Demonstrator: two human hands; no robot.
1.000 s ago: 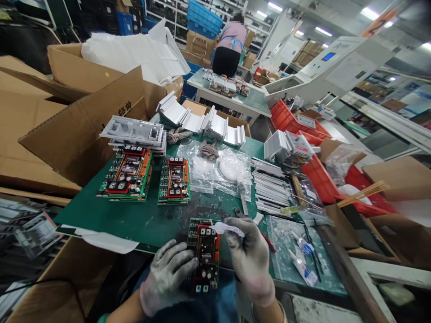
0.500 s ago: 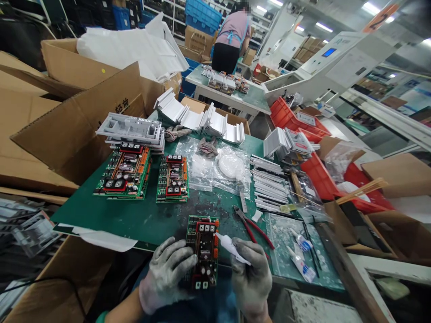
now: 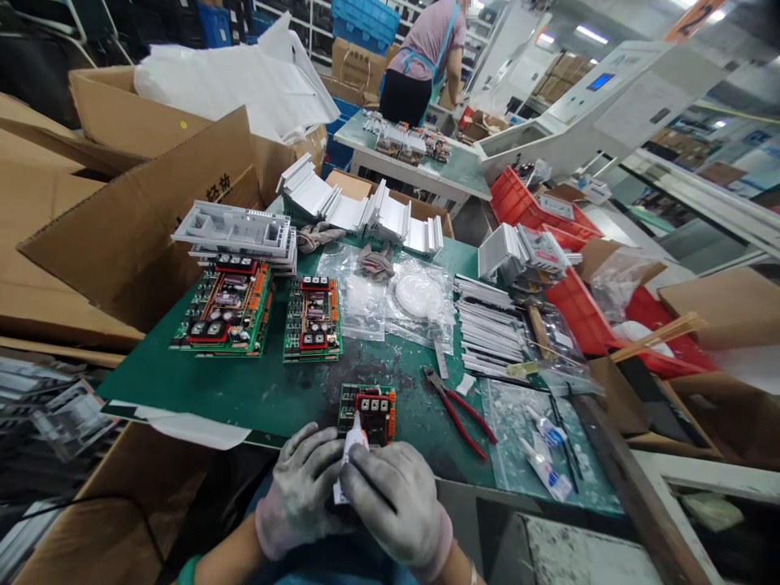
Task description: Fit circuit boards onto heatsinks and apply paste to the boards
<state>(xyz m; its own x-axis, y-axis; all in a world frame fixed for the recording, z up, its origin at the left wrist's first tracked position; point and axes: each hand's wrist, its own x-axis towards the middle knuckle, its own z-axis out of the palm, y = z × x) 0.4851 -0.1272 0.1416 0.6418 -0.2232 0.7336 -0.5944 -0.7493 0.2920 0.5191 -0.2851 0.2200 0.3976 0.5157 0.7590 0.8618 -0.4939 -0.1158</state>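
A green circuit board (image 3: pixel 348 400) with red-framed parts lies at the near edge of the green table, its lower half hidden by my gloved hands. My right hand (image 3: pixel 396 500) grips a white glue tube (image 3: pixel 353 445), its nozzle over the board's upper left part. Close beside it, my left hand (image 3: pixel 308 487) has its fingers bent at the board's left side, and the fingertips reach near the tube. Red-handled pliers (image 3: pixel 457 410) lie open to the right.
Stacked circuit boards (image 3: pixel 225 313) and another stack (image 3: pixel 312 321) stand at the left. White strips (image 3: pixel 491 329) and two tubes (image 3: pixel 548 471) lie right. Metal profiles (image 3: pixel 347 211) line the back; a person (image 3: pixel 420 61) stands beyond.
My right hand has moved left with the tube, from the board's right side to over it, and now covers the board's lower part. The person behind has leaned right.
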